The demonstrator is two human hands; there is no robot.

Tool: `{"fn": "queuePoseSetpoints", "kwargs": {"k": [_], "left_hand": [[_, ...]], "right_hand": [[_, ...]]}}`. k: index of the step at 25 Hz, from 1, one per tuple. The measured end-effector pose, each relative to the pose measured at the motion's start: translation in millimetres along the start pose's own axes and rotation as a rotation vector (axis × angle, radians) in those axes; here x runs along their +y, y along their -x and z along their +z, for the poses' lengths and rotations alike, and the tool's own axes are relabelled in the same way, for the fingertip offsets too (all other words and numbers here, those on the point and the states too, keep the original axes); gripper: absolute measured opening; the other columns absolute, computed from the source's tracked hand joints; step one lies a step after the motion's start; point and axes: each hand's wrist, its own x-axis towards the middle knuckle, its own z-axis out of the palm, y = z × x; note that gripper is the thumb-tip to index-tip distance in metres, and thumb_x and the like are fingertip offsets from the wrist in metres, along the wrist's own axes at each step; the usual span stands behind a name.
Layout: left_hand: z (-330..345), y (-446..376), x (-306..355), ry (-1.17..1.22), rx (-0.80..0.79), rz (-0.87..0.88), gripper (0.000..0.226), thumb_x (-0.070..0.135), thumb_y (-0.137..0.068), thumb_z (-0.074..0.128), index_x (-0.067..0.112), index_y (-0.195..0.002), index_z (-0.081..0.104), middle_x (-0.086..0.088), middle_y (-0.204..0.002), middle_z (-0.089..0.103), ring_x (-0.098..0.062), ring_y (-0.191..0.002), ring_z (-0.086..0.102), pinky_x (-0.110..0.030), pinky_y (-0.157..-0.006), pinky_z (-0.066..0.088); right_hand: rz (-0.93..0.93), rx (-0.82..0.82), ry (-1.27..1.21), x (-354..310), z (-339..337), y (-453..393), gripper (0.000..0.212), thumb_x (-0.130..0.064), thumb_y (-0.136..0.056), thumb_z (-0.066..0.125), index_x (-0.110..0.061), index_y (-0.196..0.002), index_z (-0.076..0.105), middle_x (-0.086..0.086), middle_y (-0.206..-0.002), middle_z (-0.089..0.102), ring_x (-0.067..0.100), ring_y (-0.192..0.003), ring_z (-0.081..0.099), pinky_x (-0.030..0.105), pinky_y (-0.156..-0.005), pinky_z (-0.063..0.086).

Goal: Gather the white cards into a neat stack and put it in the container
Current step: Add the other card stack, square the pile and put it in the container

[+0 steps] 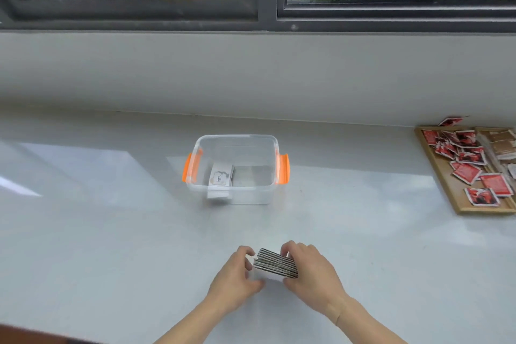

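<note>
A stack of cards [275, 263] stands on its edge on the white counter near me, its striped card edges facing up. My left hand [237, 276] presses against the stack's left end, and my right hand [310, 271] wraps over its right end, so both grip it. Farther back sits a clear plastic container [251, 142] with orange side latches and no lid. Inside it, at the left, lies a small pile of white cards [220, 178] with printed text on top.
A wooden tray [444, 190] with several red and white packets stands at the far right of the counter. A grey wall and dark window frames rise behind the counter.
</note>
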Motion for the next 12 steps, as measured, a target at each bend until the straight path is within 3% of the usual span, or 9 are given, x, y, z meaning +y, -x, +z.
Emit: {"fn": "queuePoseSetpoints", "kwargs": {"k": [2,4,8,12], "left_hand": [[-2.5,13.3,-12.3,-0.028,0.045,0.117,0.071,0.039,-0.069,0.069,0.048,-0.129,0.033,0.022,-0.115,0.045,0.003,-0.101,0.053,-0.025,-0.081,0.051],[-3.5,23.4,-14.9,-0.076,0.081,0.241,0.070,0.037,-0.074,0.065,0.050,-0.134,0.030,0.026,-0.121,0.042,0.008,-0.111,0.047,-0.023,-0.085,0.049],[-0.4,32.2,-17.0,-0.195,0.196,0.382,0.046,0.032,-0.081,0.058,0.032,-0.125,0.047,0.017,-0.119,0.050,-0.003,-0.109,0.051,-0.026,-0.083,0.049],[3.1,26.1,-21.6,-0.264,0.286,0.434,0.038,0.032,-0.081,0.054,0.030,-0.118,0.052,0.015,-0.116,0.053,-0.005,-0.104,0.051,-0.023,-0.088,0.041]], "right_hand": [[-0.098,0.011,0.052,-9.2,7.4,1.4,0.040,-0.025,-0.074,0.058,-0.037,-0.108,0.043,-0.015,-0.100,0.058,0.017,-0.095,0.047,0.031,-0.071,0.041],[-0.160,0.029,0.066,-16.6,13.1,1.7,0.040,-0.025,-0.074,0.060,-0.039,-0.109,0.044,-0.015,-0.100,0.059,0.016,-0.094,0.047,0.031,-0.072,0.040],[-0.259,0.104,0.112,-24.7,20.9,4.7,0.042,-0.019,-0.073,0.063,-0.037,-0.110,0.051,-0.017,-0.096,0.062,0.018,-0.090,0.049,0.031,-0.072,0.041],[-0.264,0.175,0.116,-23.4,26.6,5.4,0.038,-0.020,-0.074,0.066,-0.036,-0.107,0.053,-0.018,-0.094,0.061,0.016,-0.086,0.050,0.031,-0.071,0.044]]}}
